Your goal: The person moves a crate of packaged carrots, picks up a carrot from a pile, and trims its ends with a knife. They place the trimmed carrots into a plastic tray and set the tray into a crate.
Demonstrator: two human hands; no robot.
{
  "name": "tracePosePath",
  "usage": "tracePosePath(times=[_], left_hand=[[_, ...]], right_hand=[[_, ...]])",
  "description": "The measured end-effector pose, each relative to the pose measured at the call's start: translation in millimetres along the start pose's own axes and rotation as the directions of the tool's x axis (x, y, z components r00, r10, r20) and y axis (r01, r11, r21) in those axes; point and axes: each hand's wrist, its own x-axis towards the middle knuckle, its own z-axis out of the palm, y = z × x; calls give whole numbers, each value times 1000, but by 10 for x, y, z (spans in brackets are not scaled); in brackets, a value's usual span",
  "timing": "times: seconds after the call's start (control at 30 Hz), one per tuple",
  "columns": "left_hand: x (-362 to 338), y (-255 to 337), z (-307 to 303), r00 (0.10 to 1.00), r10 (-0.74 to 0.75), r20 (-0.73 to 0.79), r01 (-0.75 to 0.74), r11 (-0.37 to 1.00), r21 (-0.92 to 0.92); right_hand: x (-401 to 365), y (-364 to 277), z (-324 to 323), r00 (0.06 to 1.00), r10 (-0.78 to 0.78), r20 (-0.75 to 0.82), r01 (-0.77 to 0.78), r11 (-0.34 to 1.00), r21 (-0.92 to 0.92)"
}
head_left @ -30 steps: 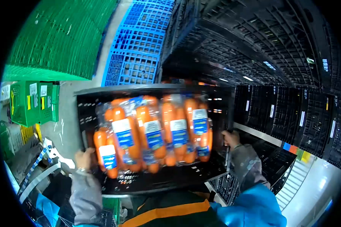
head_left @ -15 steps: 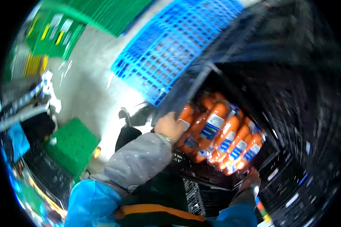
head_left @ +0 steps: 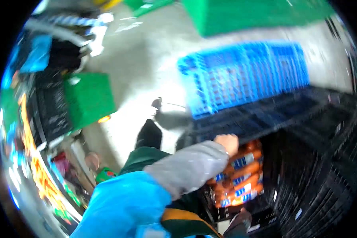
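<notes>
Several clear packs of long orange items (head_left: 246, 180) with blue and white labels lie in a black crate (head_left: 267, 204). At the crate's upper left edge is my left hand (head_left: 227, 143), its fingers closed over the rim. Near the lower edge, below the packs, my right hand (head_left: 242, 217) is dark and blurred, and its fingers cannot be made out.
Beyond the crate a blue slatted crate (head_left: 246, 77) lies on the grey floor (head_left: 146, 59). Black stacked crates (head_left: 317, 182) rise at the right. Green crates stand at the top (head_left: 250, 16) and left (head_left: 89, 99). A shoe (head_left: 156, 104) shows on the floor.
The view has turned, so the blue crate now lies more level and further right. The packs appear lower, and my left hand, still at the crate's edge, appears further right.
</notes>
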Motion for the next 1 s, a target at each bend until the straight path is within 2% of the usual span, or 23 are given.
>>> tracePosePath(times=[0.03, 0.07, 0.1, 0.2, 0.27, 0.33, 0.37, 0.4, 0.47, 0.53, 0.6, 0.67, 0.8, 0.93, 1.0], left_hand=[[-61, -26, -98, 998, 55, 13, -55, 997, 48], [-48, -59, -27, 999, 13, -43, -10, 997, 81], [-126, -136, -138, 990, 128, -59, -119, 985, 127], [-784, -534, -536, 929, 192, -317, -242, 962, -127], [-1205, -1051, -933, 955, 92, -282, -175, 942, -287], [-1766, -1476, -1156, 890, -119, -439, -55, 930, -363], [-1568, -2243, -606, 859, -318, -402, 265, 947, -184], [-1826, -2593, -681, 816, -416, -401, 342, 907, -245], [-2575, -3167, -844, 701, -589, -401, 459, 804, -378], [-3235, -3694, -721, 588, -731, -346, 570, 678, -464], [-3830, -4129, -471, 499, -827, -260, 649, 555, -519], [-4213, -4460, -121, 460, -871, -171, 694, 473, -542], [-4459, -4807, 391, 465, -881, -82, 662, 408, -628], [-4293, -5297, 1056, 404, -909, -104, 455, 299, -839], [-4372, -5313, 1199, 355, -929, -106, 358, 240, -902]], right_hand=[[69, -142, 149, 996, -57, 64, 58, 998, -6], [121, -350, 381, 984, -114, 140, 116, 993, -4], [124, -514, 572, 968, -156, 198, 160, 987, -4], [-5, -1044, 1061, 890, -261, 374, 287, 958, -15], [-167, -1330, 1337, 819, -317, 477, 364, 932, -5], [-314, -1519, 1583, 743, -343, 575, 415, 910, 5], [-407, -1613, 1680, 704, -355, 615, 444, 896, 9], [-497, -1688, 1781, 664, -362, 654, 471, 882, 10], [-666, -1809, 1973, 586, -366, 723, 527, 850, 3], [-822, -1927, 2167, 509, -341, 790, 575, 818, -18], [-1025, -2036, 2403, 440, -308, 843, 626, 779, -42], [-1199, -2075, 2641, 374, -278, 885, 689, 722, -64], [-1404, -2110, 3242, 201, -212, 956, 813, 581, -42], [-1496, -2330, 4300, -90, -175, 980, 900, 408, 156], [-1991, -2364, 4756, -238, -216, 947, 880, 364, 304]])
